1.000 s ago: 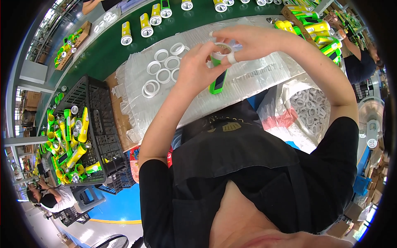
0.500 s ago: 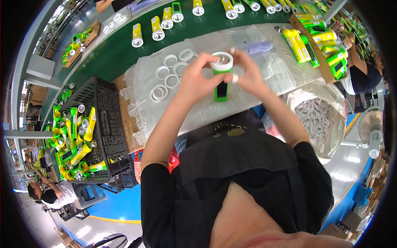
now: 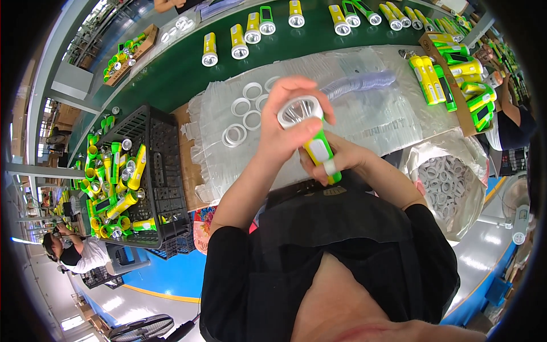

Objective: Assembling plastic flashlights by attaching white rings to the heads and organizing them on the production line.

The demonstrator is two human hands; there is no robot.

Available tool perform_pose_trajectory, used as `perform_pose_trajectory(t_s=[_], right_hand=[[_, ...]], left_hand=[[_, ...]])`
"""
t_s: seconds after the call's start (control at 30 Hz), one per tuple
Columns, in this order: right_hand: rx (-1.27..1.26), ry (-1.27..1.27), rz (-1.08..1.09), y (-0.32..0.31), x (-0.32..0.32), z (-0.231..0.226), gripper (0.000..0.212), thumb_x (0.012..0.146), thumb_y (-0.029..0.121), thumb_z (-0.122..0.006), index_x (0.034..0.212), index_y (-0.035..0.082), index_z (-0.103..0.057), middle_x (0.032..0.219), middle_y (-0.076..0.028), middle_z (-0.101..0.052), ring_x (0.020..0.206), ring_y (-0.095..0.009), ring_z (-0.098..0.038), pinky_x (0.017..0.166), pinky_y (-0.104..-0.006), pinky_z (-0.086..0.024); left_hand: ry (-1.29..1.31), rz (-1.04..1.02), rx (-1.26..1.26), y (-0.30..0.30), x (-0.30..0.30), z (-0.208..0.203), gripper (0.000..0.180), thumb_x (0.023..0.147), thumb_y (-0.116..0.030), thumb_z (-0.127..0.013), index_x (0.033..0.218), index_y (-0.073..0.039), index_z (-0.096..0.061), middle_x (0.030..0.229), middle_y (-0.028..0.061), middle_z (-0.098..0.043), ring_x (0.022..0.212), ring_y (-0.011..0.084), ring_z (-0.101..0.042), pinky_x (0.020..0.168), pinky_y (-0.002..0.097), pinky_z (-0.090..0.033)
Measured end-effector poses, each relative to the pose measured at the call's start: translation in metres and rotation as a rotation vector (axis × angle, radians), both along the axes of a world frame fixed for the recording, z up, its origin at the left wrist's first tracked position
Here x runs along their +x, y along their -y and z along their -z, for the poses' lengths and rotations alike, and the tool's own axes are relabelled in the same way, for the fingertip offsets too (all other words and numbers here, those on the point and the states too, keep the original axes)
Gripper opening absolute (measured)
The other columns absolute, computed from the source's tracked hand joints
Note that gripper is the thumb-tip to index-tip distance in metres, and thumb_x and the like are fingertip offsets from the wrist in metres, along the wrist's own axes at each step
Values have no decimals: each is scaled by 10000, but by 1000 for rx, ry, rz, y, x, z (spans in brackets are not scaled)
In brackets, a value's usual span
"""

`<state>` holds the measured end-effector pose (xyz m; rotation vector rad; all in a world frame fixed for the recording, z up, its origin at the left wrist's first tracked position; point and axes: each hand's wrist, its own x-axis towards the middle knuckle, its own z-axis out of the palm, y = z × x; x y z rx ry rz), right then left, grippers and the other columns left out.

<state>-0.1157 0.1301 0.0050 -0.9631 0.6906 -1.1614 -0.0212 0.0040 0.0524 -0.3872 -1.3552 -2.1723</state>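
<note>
A yellow and green flashlight (image 3: 319, 150) is held between my two hands, tilted with its lens end up and to the left. My left hand (image 3: 285, 122) is wrapped round the head, its thumb and fingers on the white ring (image 3: 297, 110) that frames the clear reflector. Lower down, my right hand (image 3: 336, 155) grips the body near its tail; a white band circles one finger. Left of my hands, several loose white rings (image 3: 240, 106) lie on the plastic-covered worktop (image 3: 370, 122).
A black crate (image 3: 165, 171) full of flashlights stands at the left. On the right hangs a white sack (image 3: 410, 165) of rings, below a cardboard box (image 3: 456, 111) of flashlights. Finished-looking flashlights (image 3: 239, 43) stand along the green belt (image 3: 171, 80). Clear discs (image 3: 364, 81) lie stacked behind my hands.
The flashlight has come nearer my body and turned, so its yellow side shows. My left hand now wraps the head; my right hand has slid down to the body. The view has shifted slightly.
</note>
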Motion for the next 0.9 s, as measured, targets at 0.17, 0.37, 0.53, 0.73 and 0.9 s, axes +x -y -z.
perform_pose_trajectory(t_s=[0.17,0.37,0.53,0.73,0.9], right_hand=[[39,-505,617,-3,-2,7,338,744,163,-738,1004,37,-563,890,-39,-620,775,-144,-598,706,-298,-494],[169,-417,182,4,-39,-7,373,765,271,-776,997,51,-585,811,-14,-578,624,-119,-571,553,-272,-473],[-11,-1520,1219,-15,-173,5,551,784,405,-748,1110,-13,-599,1048,-174,-629,978,-318,-622,865,-377,-498],[927,-1972,1214,-95,-302,15,506,754,255,-705,1182,17,-579,1228,-187,-561,1147,-340,-547,932,-418,-491],[1087,-1906,1079,-84,-310,20,563,727,279,-715,1186,5,-537,1228,-186,-544,1127,-345,-561,930,-425,-486]], left_hand=[[242,-297,-335,11,-4,12,332,811,-80,-660,1132,-16,-607,1001,124,-615,851,237,-644,763,346,-520],[142,-397,-581,30,-10,10,204,860,-45,-598,1047,5,-662,924,93,-644,788,181,-638,690,282,-494],[357,-1077,-775,154,-6,27,299,988,-182,-398,984,21,-618,926,79,-614,786,156,-546,724,288,-453],[644,-1704,-725,312,-10,65,349,980,-325,-507,1043,18,-523,978,206,-591,838,314,-600,728,406,-496],[794,-1463,-1279,356,-5,121,405,891,-265,-641,1143,25,-511,1090,240,-573,954,386,-592,829,452,-492]])
